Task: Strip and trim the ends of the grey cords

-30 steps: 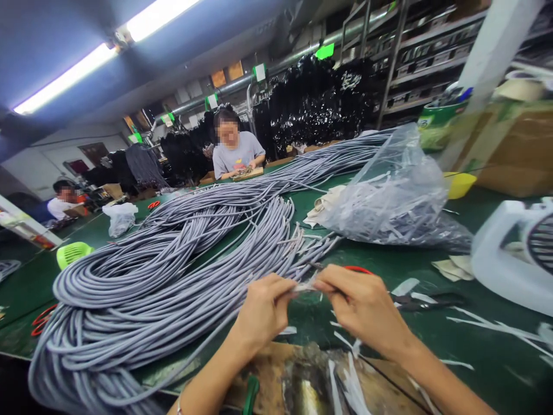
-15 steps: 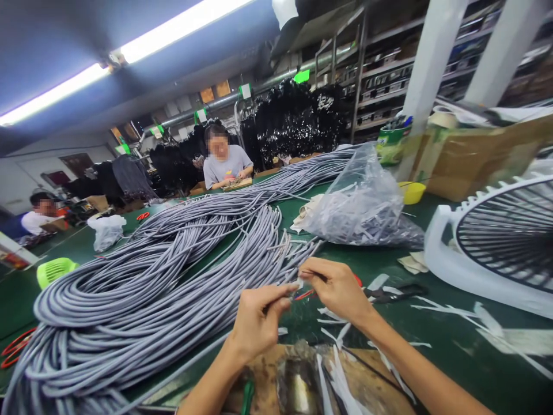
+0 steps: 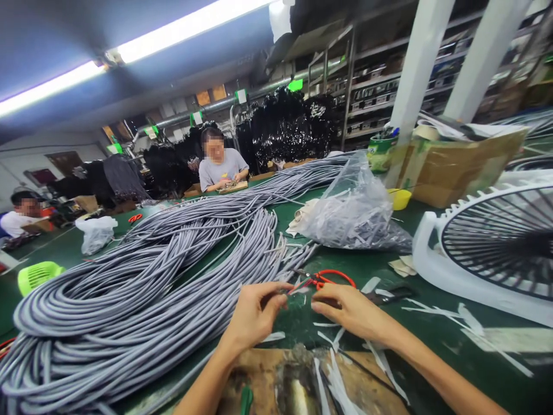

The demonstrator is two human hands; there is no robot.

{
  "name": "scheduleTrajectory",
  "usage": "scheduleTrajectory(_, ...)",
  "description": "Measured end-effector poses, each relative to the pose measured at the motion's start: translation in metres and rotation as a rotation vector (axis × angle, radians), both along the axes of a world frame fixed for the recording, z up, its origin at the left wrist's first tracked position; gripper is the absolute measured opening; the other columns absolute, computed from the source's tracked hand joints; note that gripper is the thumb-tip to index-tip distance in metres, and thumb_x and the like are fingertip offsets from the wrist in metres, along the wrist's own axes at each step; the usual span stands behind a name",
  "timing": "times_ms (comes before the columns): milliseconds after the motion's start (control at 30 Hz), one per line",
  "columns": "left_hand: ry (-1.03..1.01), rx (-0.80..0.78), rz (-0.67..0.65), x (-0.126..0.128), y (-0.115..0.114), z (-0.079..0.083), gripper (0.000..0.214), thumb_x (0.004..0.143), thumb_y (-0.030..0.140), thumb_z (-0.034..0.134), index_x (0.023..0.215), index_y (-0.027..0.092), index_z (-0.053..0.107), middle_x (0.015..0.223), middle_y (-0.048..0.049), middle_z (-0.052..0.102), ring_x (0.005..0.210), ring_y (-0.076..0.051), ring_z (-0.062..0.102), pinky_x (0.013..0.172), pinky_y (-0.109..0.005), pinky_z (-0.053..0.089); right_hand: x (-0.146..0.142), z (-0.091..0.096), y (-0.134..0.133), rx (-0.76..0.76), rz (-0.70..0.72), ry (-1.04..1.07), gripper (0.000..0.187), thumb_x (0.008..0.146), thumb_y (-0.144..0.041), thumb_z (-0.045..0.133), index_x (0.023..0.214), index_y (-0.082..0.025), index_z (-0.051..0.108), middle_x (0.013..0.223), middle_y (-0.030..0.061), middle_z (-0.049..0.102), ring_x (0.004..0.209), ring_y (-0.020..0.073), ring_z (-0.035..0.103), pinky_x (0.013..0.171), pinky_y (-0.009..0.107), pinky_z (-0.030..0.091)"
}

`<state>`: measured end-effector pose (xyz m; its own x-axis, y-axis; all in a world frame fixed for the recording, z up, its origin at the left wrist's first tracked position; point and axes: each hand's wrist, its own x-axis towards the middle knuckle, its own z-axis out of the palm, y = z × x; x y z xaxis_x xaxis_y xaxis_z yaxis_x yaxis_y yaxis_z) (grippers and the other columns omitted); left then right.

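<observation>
My left hand [image 3: 254, 314] is pinched shut on the stripped end of a grey cable [image 3: 290, 288] from the big pile of grey cables [image 3: 142, 288] that covers the green table [image 3: 436, 340]. My right hand [image 3: 349, 311] rests just right of it, fingers curled low over the table; what they hold, if anything, I cannot make out. Red-handled scissors [image 3: 328, 278] lie just beyond both hands. White strips of cut sheath [image 3: 337, 369] lie scattered under my wrists.
A clear plastic bag of offcuts [image 3: 354, 213] sits behind the scissors. A white fan [image 3: 488, 248] lies at the right, cardboard boxes [image 3: 458, 161] behind it. A yellow bowl [image 3: 400, 199], a green basket [image 3: 37, 275] and two seated people at the far side.
My hands have dropped lower and drawn apart. The right hand let go of the cable end that both pinched. The view swung right, showing more of the fan.
</observation>
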<state>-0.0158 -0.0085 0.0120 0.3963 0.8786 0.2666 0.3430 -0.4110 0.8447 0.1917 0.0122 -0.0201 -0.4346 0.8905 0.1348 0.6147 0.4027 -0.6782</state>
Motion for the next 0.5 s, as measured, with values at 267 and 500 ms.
scheduleTrajectory(267, -0.011, -0.119, 0.031, -0.004, 0.009, -0.009, 0.035, 0.083, 0.026, 0.045, 0.11, 0.011, 0.061, 0.066, -0.0007, 0.053, 0.053, -0.01, 0.041, 0.048, -0.019, 0.031, 0.008, 0.014, 0.029, 0.144, -0.35, -0.521, 0.024, 0.065, -0.004, 0.052, 0.079, -0.017, 0.067, 0.078, 0.009, 0.064, 0.072, 0.0198, 0.061, 0.058, 0.026, 0.039)
scheduleTrajectory(500, -0.224, -0.103, 0.012, -0.007, 0.011, -0.009, 0.029, 0.086, 0.035, 0.047, 0.1, 0.013, 0.059, 0.063, 0.0021, 0.046, 0.052, -0.008, 0.037, 0.049, -0.019, 0.03, 0.022, 0.013, 0.038, 0.158, -0.345, -0.387, 0.015, 0.057, -0.006, 0.055, 0.051, -0.019, 0.061, 0.051, 0.0041, 0.058, 0.047, 0.0173, 0.055, 0.043, 0.024, 0.029)
